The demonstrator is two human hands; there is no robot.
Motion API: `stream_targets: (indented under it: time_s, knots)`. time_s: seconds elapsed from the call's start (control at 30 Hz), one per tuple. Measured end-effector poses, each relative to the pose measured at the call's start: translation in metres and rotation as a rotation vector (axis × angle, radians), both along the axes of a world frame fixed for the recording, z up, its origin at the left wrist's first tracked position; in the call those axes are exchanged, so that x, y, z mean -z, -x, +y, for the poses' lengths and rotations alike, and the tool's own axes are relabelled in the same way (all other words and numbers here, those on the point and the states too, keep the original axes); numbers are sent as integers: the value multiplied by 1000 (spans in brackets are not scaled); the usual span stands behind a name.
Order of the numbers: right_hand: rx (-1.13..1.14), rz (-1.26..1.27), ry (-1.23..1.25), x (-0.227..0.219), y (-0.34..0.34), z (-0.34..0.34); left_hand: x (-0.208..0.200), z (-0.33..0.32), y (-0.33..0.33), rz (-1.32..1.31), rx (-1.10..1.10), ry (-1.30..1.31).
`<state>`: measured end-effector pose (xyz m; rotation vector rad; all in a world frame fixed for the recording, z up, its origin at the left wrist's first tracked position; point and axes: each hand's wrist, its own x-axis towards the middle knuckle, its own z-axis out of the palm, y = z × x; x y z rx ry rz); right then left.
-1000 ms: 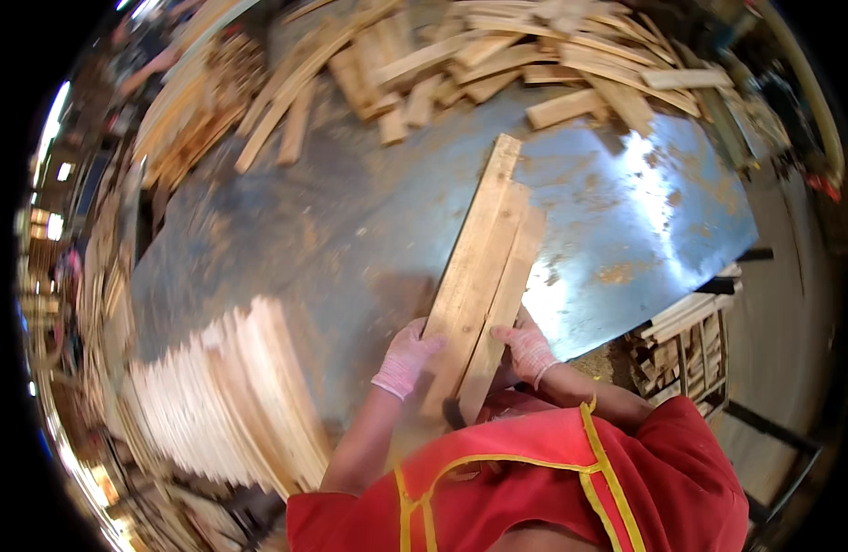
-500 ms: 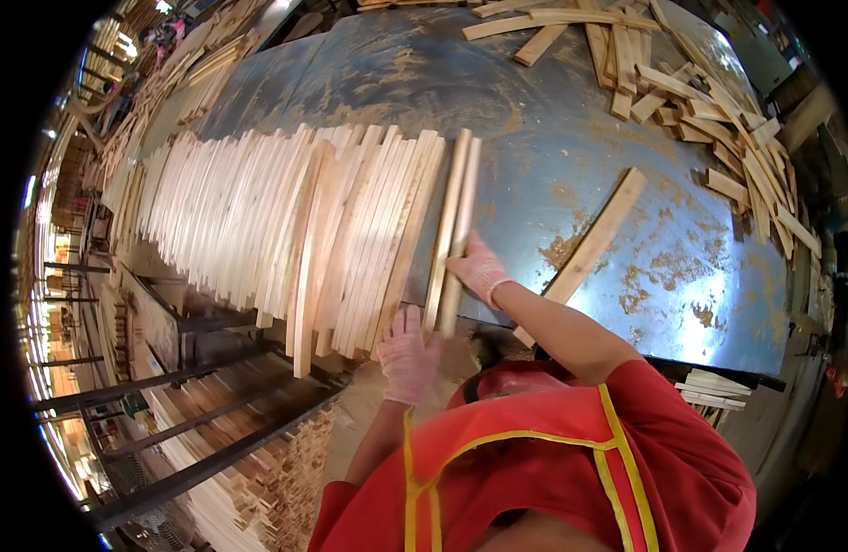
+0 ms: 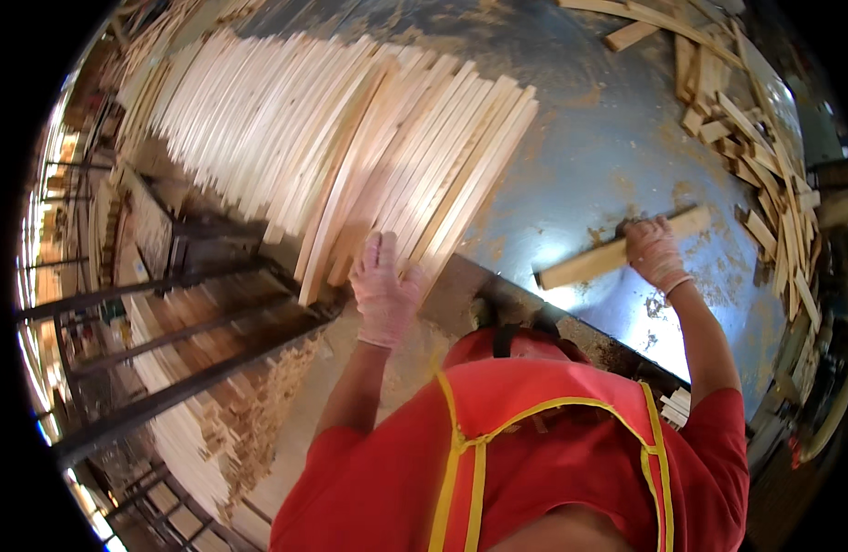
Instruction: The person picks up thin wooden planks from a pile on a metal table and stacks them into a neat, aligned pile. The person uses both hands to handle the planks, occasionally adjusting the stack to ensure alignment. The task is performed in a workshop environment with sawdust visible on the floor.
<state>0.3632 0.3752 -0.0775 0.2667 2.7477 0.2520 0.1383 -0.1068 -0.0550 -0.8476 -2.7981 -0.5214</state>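
Wooden strips [image 3: 350, 147] lie side by side in a broad row on the bench [image 3: 571, 147]. Right of them is a loose board [image 3: 580, 264], the right hand's [image 3: 656, 253] fingers clamped across it — gripping nearer its middle should balance it better. The left hand's [image 3: 387, 290] thumb is spread from its empty fingers — a flat palm would best even the near ends.

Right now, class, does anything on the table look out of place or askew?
Yes. Left of the left hand, one slat juts nearer the person than its neighbours in the row of slats. At right, the heap of boards looks jumbled, pieces crossing at different angles.
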Motion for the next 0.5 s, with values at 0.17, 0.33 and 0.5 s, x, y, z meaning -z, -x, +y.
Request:
stream_targets:
  time_s: [0.17,0.33,0.5]
  knots:
    - [505,249,471,-45,78,-43,-1,-70,-14,-312,-305,-30]
    - [822,485,1066,43,148,-90,52,-108,-61,-904,-711,-342]
    - [860,156,1417,47,204,-195,68,-64,-63,-1426,-803,-1171]
